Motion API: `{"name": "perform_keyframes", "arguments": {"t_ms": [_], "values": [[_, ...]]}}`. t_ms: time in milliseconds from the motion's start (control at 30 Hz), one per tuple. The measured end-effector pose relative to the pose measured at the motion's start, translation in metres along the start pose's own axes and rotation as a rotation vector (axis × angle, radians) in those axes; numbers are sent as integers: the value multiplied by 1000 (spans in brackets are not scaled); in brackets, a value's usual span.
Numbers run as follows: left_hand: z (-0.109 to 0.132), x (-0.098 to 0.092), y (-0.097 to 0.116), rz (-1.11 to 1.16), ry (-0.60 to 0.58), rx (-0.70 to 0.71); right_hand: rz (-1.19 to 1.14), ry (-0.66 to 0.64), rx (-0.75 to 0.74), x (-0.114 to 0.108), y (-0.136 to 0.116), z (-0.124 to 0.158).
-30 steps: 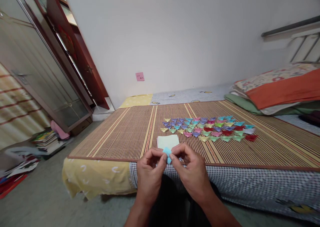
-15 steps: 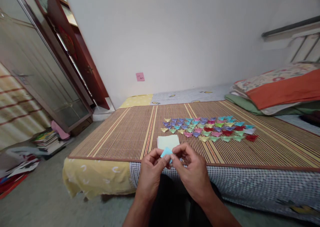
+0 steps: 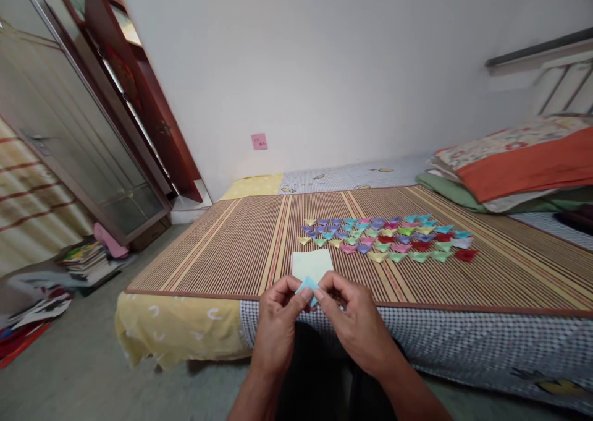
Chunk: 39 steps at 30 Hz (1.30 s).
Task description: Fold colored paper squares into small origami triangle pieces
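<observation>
A small folded piece of light-blue paper is pinched between both hands at the near edge of the mat. My left hand grips its left side, thumb on the front face. On the right side, my right hand holds it with thumb and fingertips. Just beyond the fingers lies a stack of pale-green square paper. Rows of small folded paper boats in many colours spread over the mat behind it, to the right. Fingers partly hide the lower folds of the blue paper.
A striped bamboo mat covers the bed. Folded bedding is piled at the right. A pink note sticks to the white wall. On the floor at left stand books beside a glass-panelled door.
My right hand has lowered slightly and its fingers have drawn closer around the blue paper. Both hands still hold it in nearly the same place.
</observation>
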<state>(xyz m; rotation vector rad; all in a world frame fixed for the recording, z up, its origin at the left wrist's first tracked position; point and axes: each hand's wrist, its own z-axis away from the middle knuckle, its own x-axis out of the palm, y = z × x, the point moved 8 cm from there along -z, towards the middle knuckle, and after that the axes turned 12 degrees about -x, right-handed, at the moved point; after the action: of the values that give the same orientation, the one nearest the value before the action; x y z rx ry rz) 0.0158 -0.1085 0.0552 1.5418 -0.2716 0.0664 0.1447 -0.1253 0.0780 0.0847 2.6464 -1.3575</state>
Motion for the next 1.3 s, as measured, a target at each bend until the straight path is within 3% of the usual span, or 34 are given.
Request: {"name": "perform_keyframes", "arguments": {"t_ms": [433, 633, 800, 967, 1167, 1300], "values": [[-2, 7, -6, 1, -64, -27, 9, -84, 55, -5, 14, 1], [-7, 9, -21, -58, -212, -211, 18, -200, 108, -9, 22, 3], [-10, 2, -17, 174, -97, -146, -146, -57, 117, -15, 25, 1], [-10, 11, -16, 410, -118, -117, -214, 83, 96, -15, 26, 5], [-8, 6, -13, 232, -63, -22, 13, 139, -110, -22, 4, 5], [-1, -5, 4, -91, 128, 122, 280, 121, -281, -24, -12, 5]]}}
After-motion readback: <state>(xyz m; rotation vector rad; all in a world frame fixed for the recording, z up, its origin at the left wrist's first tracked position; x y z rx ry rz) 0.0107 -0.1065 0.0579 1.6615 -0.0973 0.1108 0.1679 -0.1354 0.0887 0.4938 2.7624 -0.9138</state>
